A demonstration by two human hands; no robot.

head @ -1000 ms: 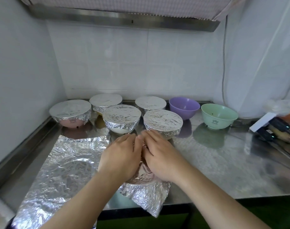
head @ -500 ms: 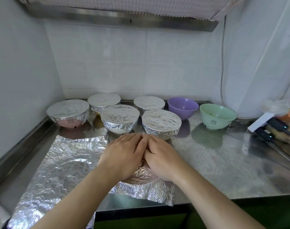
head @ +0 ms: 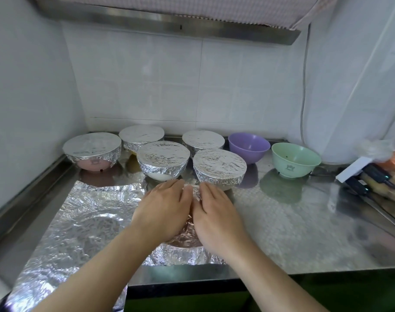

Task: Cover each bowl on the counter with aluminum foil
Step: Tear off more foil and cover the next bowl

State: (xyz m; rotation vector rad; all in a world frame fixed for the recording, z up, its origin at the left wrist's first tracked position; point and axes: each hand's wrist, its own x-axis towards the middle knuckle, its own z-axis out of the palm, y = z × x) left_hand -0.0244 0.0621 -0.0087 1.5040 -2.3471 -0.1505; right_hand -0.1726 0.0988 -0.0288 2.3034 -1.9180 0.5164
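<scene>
Low in the frame's centre, I am pressing my left hand [head: 163, 208] and right hand [head: 214, 212], flat, side by side, on foil [head: 185, 255], needing even crimping round the hidden bowl rim

It was a home kitchen: a stainless-steel bench [head: 293, 233] ran into a corner of white wall tiles [head: 147, 86], a steel range hood [head: 169, 25] hung overhead, and plastic bowls stood at the back, among them a purple bowl [head: 248, 146] and a green bowl [head: 295, 158].
</scene>
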